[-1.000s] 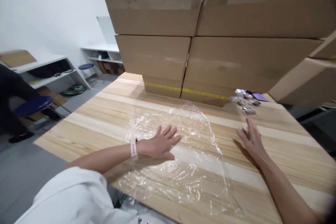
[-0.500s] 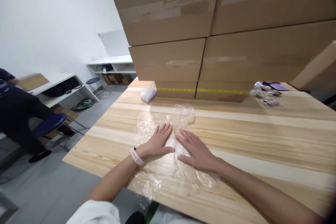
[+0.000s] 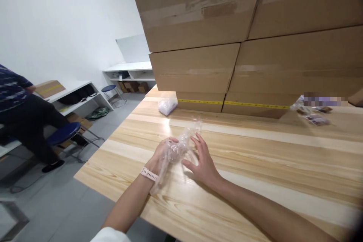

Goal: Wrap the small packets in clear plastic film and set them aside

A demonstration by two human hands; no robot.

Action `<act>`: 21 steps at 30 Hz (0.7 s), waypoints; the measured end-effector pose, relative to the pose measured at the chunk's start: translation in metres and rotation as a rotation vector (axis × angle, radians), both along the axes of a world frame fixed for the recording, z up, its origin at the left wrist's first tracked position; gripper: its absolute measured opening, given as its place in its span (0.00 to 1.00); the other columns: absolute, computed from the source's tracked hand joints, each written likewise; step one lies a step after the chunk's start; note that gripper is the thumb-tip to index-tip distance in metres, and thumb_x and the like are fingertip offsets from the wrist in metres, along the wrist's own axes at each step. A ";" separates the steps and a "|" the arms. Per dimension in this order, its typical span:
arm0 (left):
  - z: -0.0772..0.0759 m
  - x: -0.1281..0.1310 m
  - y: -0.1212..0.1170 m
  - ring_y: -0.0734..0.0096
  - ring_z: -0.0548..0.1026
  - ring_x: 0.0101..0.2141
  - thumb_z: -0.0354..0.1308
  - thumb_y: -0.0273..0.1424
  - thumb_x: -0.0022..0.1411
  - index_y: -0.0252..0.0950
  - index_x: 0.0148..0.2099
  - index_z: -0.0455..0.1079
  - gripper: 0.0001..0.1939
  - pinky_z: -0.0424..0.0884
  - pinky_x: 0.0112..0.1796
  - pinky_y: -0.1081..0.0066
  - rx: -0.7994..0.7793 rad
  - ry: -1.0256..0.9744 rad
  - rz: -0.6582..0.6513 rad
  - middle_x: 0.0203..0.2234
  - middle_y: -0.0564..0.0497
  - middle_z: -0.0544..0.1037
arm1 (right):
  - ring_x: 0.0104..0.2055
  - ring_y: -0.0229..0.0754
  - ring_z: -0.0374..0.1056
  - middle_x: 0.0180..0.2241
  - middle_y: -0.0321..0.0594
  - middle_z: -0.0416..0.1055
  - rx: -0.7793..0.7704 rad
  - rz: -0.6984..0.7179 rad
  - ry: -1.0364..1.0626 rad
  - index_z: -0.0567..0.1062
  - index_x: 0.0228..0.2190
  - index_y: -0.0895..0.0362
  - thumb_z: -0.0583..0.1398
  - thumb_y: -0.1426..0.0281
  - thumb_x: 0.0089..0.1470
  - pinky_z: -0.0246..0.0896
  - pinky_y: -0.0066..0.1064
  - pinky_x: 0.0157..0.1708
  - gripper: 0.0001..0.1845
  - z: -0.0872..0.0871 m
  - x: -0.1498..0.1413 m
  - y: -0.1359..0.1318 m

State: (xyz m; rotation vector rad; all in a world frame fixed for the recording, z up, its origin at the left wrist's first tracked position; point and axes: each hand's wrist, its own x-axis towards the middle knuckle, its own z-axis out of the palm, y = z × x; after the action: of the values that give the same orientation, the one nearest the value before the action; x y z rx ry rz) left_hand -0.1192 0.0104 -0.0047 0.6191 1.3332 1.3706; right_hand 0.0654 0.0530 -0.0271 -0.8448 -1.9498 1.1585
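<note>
A sheet of clear bubble wrap (image 3: 176, 150) is bunched up over the wooden table, one end draping past my left wrist. My left hand (image 3: 162, 155) is closed on the wrap, partly covered by it, with a pale pink watch band on the wrist. Beside the bundle on its right is my right hand (image 3: 203, 162), fingers apart and slightly curled. Its fingertips are at the wrap's edge; whether they touch it I cannot tell. Anything inside the bundle is hidden by the crumpled plastic.
Large cardboard boxes (image 3: 195, 70) are stacked along the table's back. A small clear-wrapped packet (image 3: 168, 106) lies by their left corner; several small bagged items (image 3: 316, 117) lie at the right. To the left stand a person (image 3: 25, 113), a blue stool (image 3: 64, 133) and white shelves (image 3: 85, 85).
The bubble wrap lay spread flat under both hands; now it is gathered into a bunch. My left hand has closed on it, and my right hand has lifted off. The view shifted slightly.
</note>
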 end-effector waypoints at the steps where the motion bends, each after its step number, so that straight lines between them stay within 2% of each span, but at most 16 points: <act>1: 0.000 -0.002 -0.001 0.66 0.77 0.28 0.69 0.36 0.49 0.36 0.33 0.77 0.10 0.74 0.35 0.68 0.019 -0.004 0.028 0.24 0.51 0.78 | 0.71 0.66 0.48 0.71 0.53 0.50 -0.025 0.040 -0.022 0.62 0.64 0.50 0.72 0.56 0.42 0.46 0.61 0.66 0.50 0.000 -0.004 0.001; 2: 0.001 -0.003 -0.002 0.66 0.77 0.29 0.68 0.37 0.50 0.37 0.34 0.77 0.11 0.74 0.36 0.68 0.042 0.001 0.036 0.26 0.51 0.79 | 0.69 0.67 0.51 0.69 0.53 0.54 -0.072 0.112 -0.010 0.62 0.65 0.50 0.73 0.56 0.39 0.47 0.61 0.66 0.54 -0.001 -0.009 0.003; 3: 0.003 -0.002 -0.004 0.65 0.78 0.31 0.68 0.38 0.50 0.38 0.37 0.78 0.12 0.75 0.37 0.67 0.065 0.018 0.026 0.29 0.50 0.80 | 0.66 0.66 0.57 0.66 0.52 0.60 -0.150 0.195 0.043 0.63 0.64 0.50 0.74 0.56 0.39 0.50 0.60 0.64 0.53 -0.003 -0.015 0.005; 5: 0.010 0.001 -0.007 0.58 0.80 0.41 0.69 0.37 0.51 0.40 0.46 0.79 0.19 0.76 0.44 0.63 0.113 0.150 -0.086 0.41 0.47 0.81 | 0.55 0.60 0.70 0.55 0.49 0.73 -0.396 0.288 0.234 0.70 0.58 0.51 0.72 0.53 0.43 0.63 0.52 0.56 0.43 -0.006 -0.027 0.012; 6: 0.013 0.004 -0.009 0.54 0.78 0.48 0.69 0.37 0.52 0.42 0.52 0.78 0.23 0.75 0.49 0.59 0.143 0.283 -0.173 0.48 0.45 0.80 | 0.48 0.56 0.73 0.48 0.47 0.76 -0.543 0.285 0.328 0.74 0.54 0.53 0.71 0.52 0.44 0.67 0.48 0.50 0.38 -0.008 -0.032 0.017; 8: 0.019 0.009 -0.013 0.51 0.68 0.61 0.68 0.36 0.56 0.47 0.61 0.74 0.29 0.65 0.61 0.54 0.204 0.632 -0.312 0.61 0.46 0.72 | 0.38 0.50 0.74 0.38 0.44 0.77 -0.783 0.250 0.453 0.78 0.45 0.56 0.73 0.52 0.42 0.68 0.41 0.41 0.31 -0.010 -0.037 0.029; 10: 0.021 0.013 -0.016 0.52 0.59 0.67 0.64 0.34 0.61 0.52 0.65 0.69 0.30 0.57 0.66 0.52 0.235 0.921 -0.338 0.66 0.49 0.65 | 0.34 0.45 0.72 0.32 0.40 0.76 -0.899 0.339 0.491 0.80 0.38 0.57 0.75 0.57 0.39 0.66 0.38 0.39 0.26 -0.011 -0.035 0.041; 11: 0.021 0.013 -0.018 0.52 0.60 0.66 0.62 0.34 0.63 0.52 0.66 0.69 0.29 0.57 0.66 0.51 0.247 0.991 -0.327 0.66 0.48 0.65 | 0.34 0.44 0.71 0.32 0.39 0.76 -0.925 0.430 0.498 0.80 0.37 0.57 0.75 0.59 0.41 0.65 0.37 0.40 0.23 -0.010 -0.031 0.045; 13: 0.022 0.003 -0.020 0.53 0.68 0.61 0.59 0.34 0.65 0.51 0.63 0.73 0.24 0.66 0.61 0.54 0.251 0.997 -0.355 0.61 0.45 0.70 | 0.35 0.42 0.71 0.31 0.38 0.76 -0.941 0.601 0.478 0.80 0.36 0.58 0.75 0.60 0.44 0.64 0.37 0.43 0.20 -0.006 -0.024 0.050; 15: 0.029 -0.022 -0.020 0.56 0.78 0.47 0.59 0.34 0.64 0.48 0.55 0.79 0.18 0.75 0.47 0.60 0.186 0.895 -0.443 0.48 0.45 0.79 | 0.35 0.39 0.70 0.32 0.38 0.75 -0.923 0.705 0.384 0.81 0.35 0.59 0.74 0.59 0.45 0.63 0.36 0.43 0.20 -0.001 -0.019 0.050; 16: 0.035 -0.040 -0.017 0.59 0.79 0.38 0.60 0.33 0.62 0.45 0.48 0.82 0.14 0.76 0.39 0.64 0.123 0.838 -0.467 0.40 0.46 0.81 | 0.34 0.38 0.69 0.32 0.38 0.75 -0.915 0.710 0.335 0.81 0.35 0.59 0.74 0.58 0.45 0.62 0.34 0.43 0.20 0.002 -0.018 0.049; 17: 0.043 -0.061 -0.014 0.63 0.77 0.30 0.62 0.32 0.59 0.42 0.43 0.83 0.11 0.73 0.30 0.68 0.034 0.778 -0.437 0.33 0.47 0.81 | 0.33 0.36 0.68 0.32 0.38 0.75 -0.919 0.689 0.301 0.81 0.35 0.59 0.75 0.57 0.44 0.62 0.33 0.41 0.22 0.004 -0.018 0.047; 18: 0.052 -0.085 -0.008 0.68 0.72 0.22 0.65 0.30 0.55 0.39 0.38 0.83 0.08 0.68 0.24 0.71 -0.039 0.736 -0.322 0.26 0.48 0.79 | 0.33 0.36 0.68 0.33 0.38 0.75 -0.936 0.651 0.293 0.81 0.36 0.59 0.75 0.56 0.43 0.62 0.33 0.40 0.23 0.005 -0.020 0.045; 19: 0.061 -0.108 0.001 0.71 0.68 0.19 0.68 0.26 0.49 0.35 0.31 0.81 0.04 0.65 0.22 0.72 -0.066 0.710 -0.104 0.20 0.50 0.76 | 0.33 0.35 0.68 0.35 0.38 0.75 -0.959 0.608 0.305 0.81 0.37 0.58 0.75 0.55 0.42 0.63 0.32 0.40 0.25 0.006 -0.022 0.044; 20: 0.070 -0.131 0.011 0.72 0.68 0.20 0.68 0.21 0.43 0.34 0.28 0.79 0.06 0.66 0.24 0.73 -0.048 0.693 0.173 0.19 0.51 0.74 | 0.34 0.35 0.69 0.37 0.39 0.75 -0.980 0.570 0.329 0.80 0.38 0.57 0.76 0.54 0.40 0.63 0.32 0.40 0.26 0.005 -0.024 0.043; 21: 0.079 -0.152 0.023 0.72 0.71 0.23 0.66 0.20 0.45 0.34 0.31 0.78 0.09 0.69 0.28 0.73 -0.017 0.701 0.309 0.21 0.53 0.75 | 0.35 0.36 0.70 0.39 0.40 0.75 -0.989 0.546 0.348 0.80 0.38 0.56 0.76 0.54 0.39 0.64 0.33 0.40 0.28 0.004 -0.026 0.042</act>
State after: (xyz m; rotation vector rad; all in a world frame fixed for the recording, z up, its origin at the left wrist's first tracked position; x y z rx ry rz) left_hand -0.2717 0.0329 0.0740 0.9651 2.0642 1.4405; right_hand 0.0396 0.0951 -0.0230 -0.4841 -1.2736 2.4942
